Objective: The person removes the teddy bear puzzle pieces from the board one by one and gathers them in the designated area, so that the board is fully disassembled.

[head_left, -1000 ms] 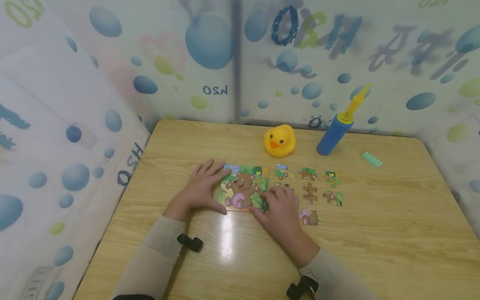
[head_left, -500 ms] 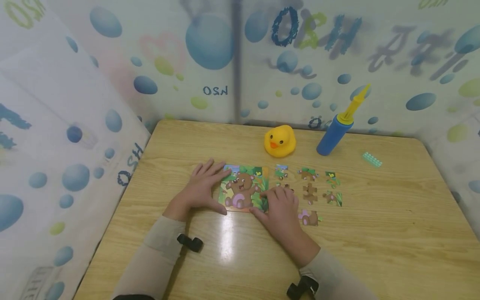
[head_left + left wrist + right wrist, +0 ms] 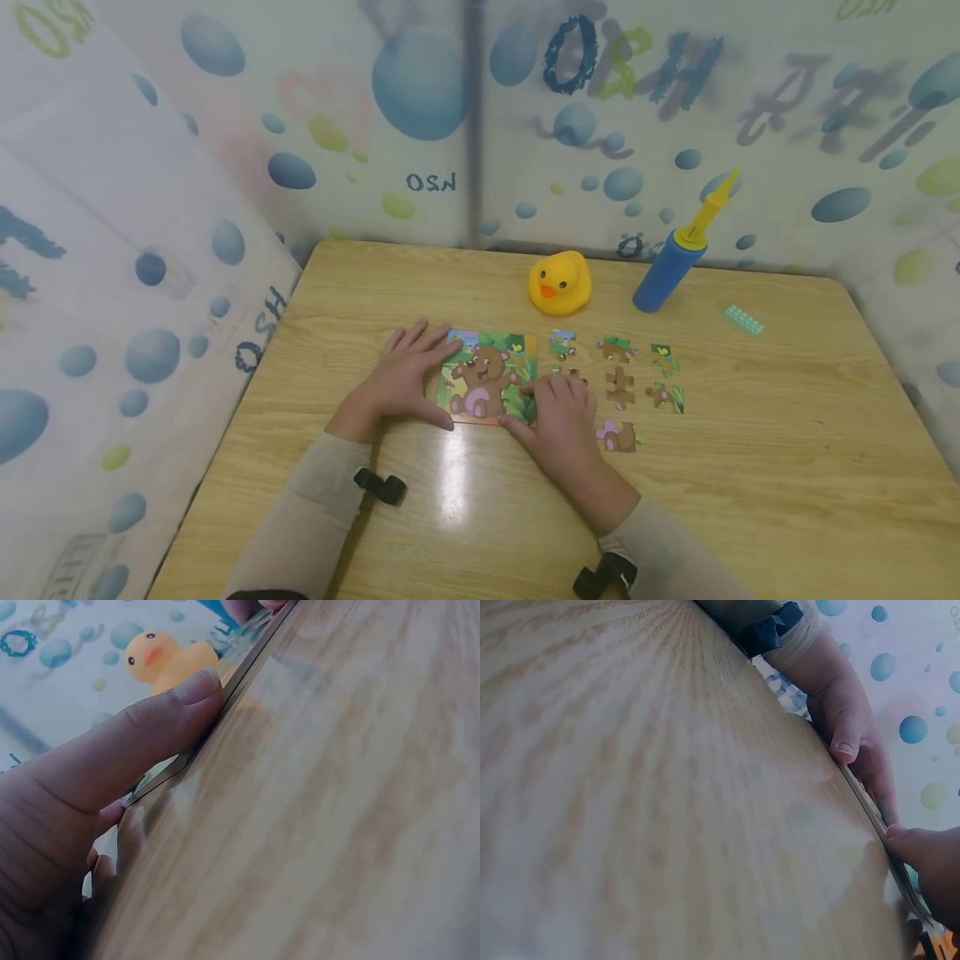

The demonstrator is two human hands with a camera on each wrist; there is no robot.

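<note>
A small jigsaw picture board [image 3: 483, 375] with a brown bear on a green background lies flat on the table. My left hand [image 3: 401, 375] spans its left side, fingers spread and nearly straight, thumb at the lower left corner. In the left wrist view, the thumb [image 3: 142, 746] rests along the board's thin edge. My right hand [image 3: 562, 429] holds the lower right corner between thumb and curled fingers, hiding part of that corner. In the right wrist view, the right thumb [image 3: 919, 847] touches the same edge.
Loose bear jigsaw pieces [image 3: 620, 387] lie in rough rows right of the board, one partly behind my right hand. Behind them stand a yellow rubber duck [image 3: 560, 283] and a blue hand pump [image 3: 670, 271]. A mint toy brick [image 3: 744, 320] lies farther right.
</note>
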